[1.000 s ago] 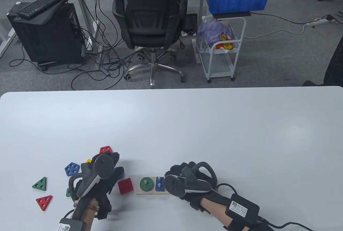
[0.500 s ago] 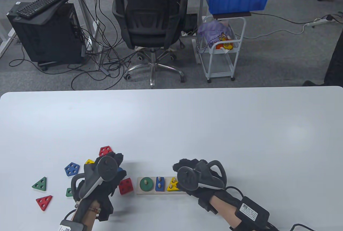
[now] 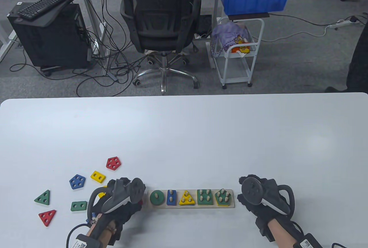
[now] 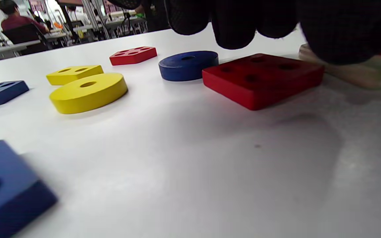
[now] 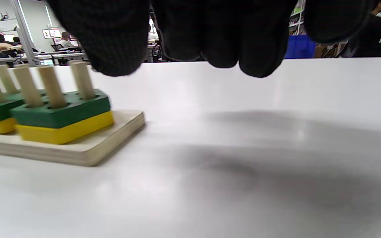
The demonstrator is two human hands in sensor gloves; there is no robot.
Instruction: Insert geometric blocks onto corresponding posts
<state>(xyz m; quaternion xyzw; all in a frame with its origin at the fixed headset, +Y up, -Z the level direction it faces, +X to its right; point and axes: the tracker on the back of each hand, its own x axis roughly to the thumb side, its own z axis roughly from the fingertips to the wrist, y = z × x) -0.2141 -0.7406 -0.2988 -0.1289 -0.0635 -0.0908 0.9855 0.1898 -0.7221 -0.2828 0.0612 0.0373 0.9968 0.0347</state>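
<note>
Black gloves: we are seeing both hands sitting low at the near edge of the white desk (image 3: 184, 133), each carrying a tracker on its back.
Left hand: the left hand (image 3: 122, 202) is hovering just left of the board's end; in the left wrist view its fingertips (image 4: 233, 26) are hanging loosely curled above the red square block (image 4: 263, 79), and we are not seeing them grasp anything, so it is released.
Right hand: the right hand (image 3: 260, 199) is resting just right of the board, apart from it; in the right wrist view its fingers (image 5: 223, 36) are hanging relaxed over bare desk, holding nothing.
Board: the wooden post board (image 3: 192, 205) is lying between the two hands, along the near edge.
Blocks on posts: from left to right we are seeing a green round block (image 3: 156, 198), a blue two-hole block (image 3: 171, 197), a yellow triangle (image 3: 187, 198), a green square block (image 3: 204, 197) and a green pentagon (image 3: 223, 197); in the right wrist view the pentagon is sitting on a yellow one.
Loose blocks, nearer: a red triangle (image 3: 47, 217), a green two-hole block (image 3: 78, 206) and a green triangle (image 3: 43, 197) are lying left of the left hand.
Loose blocks, farther: a blue pentagon (image 3: 77, 181), a yellow two-hole block (image 3: 98, 176) and a red pentagon (image 3: 113, 162) are lying beyond it.
Wrist view only: a yellow disc (image 4: 88, 92) and a blue disc (image 4: 188, 65) are lying beside the red square.
Beyond the desk: an office chair (image 3: 161, 21) is standing on the floor.
</note>
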